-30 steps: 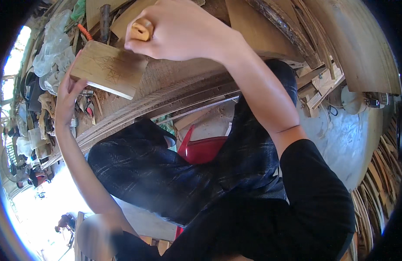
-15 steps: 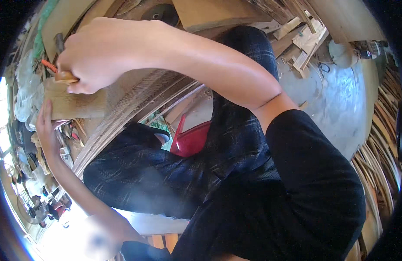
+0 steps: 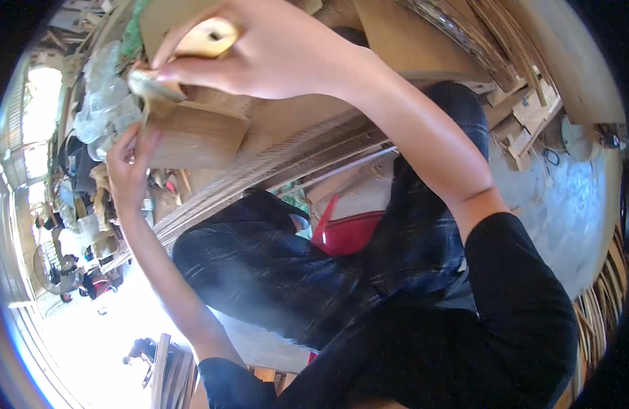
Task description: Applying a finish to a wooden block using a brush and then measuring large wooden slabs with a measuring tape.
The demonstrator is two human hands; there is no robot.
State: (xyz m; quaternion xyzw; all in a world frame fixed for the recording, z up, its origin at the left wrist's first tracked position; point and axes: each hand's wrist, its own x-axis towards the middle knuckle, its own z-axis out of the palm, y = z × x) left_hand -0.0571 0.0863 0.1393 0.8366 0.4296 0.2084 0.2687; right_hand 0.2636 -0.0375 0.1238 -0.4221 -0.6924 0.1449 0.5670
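My right hand (image 3: 253, 54), at the upper centre, is closed around a round yellowish wooden handle (image 3: 204, 35); a blurred grey piece (image 3: 151, 85) shows beside its fingertips, too smeared to identify. Below it lies a rectangular wooden block (image 3: 198, 136) on the wooden work surface (image 3: 280, 116). My left hand (image 3: 132, 170) grips the block's left end with bent fingers. The block's top is blurred, so any markings on it cannot be made out.
Boards (image 3: 417, 34) and scraps (image 3: 532, 116) lie above and right, plastic bags (image 3: 103, 102) and clutter at left. A red plastic object (image 3: 345, 235) is between my legs. A fan (image 3: 49, 266) stands far left; wood strips (image 3: 594, 320) lean at lower right.
Since half a second ago my right hand, with the handle, has risen and moved right, off the block's near part. The view has shifted, and both arms appear farther right.
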